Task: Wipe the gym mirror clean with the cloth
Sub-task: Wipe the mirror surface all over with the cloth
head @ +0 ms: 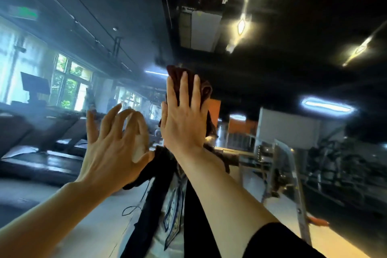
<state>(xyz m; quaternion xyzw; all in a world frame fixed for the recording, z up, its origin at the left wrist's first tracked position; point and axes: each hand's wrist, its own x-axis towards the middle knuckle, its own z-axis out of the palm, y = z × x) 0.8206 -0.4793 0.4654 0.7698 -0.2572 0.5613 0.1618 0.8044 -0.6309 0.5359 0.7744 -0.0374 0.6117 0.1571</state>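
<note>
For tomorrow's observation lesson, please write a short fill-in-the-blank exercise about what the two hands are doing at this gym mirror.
1. The right hand presses a dark red ____ flat against the mirror.
2. The fingers of the right hand are ____, not curled.
3. The left hand holds ____; its fingers are spread and loosely bent.
4. The bright windows show on the ____ side of the picture.

Missing words: cloth; straight; nothing; left

No text or sign can be read.
</note>
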